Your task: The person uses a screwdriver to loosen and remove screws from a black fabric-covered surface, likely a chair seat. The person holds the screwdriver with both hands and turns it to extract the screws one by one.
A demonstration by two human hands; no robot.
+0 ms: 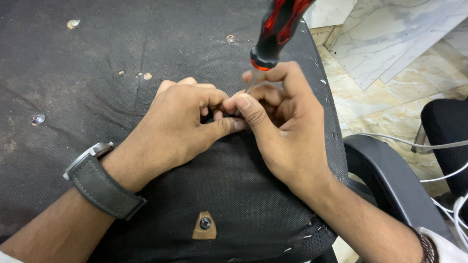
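Observation:
A red and black screwdriver (277, 29) stands nearly upright over the black fabric underside of a chair seat (97, 73). My right hand (282, 122) wraps its fingers around the metal shaft just below the handle. My left hand (187, 122) pinches at the same spot beside the tip, fingertips touching the right thumb. The tip and whatever it rests on are hidden by my fingers. A grey watch (100, 180) is on my left wrist.
Several shiny screw heads dot the fabric, one at the left (37, 118) and one near the top (230, 38). A screw in a brown patch (205, 224) sits near the front edge. A black armrest (390, 175) and white cables (438, 146) lie to the right over a marble floor.

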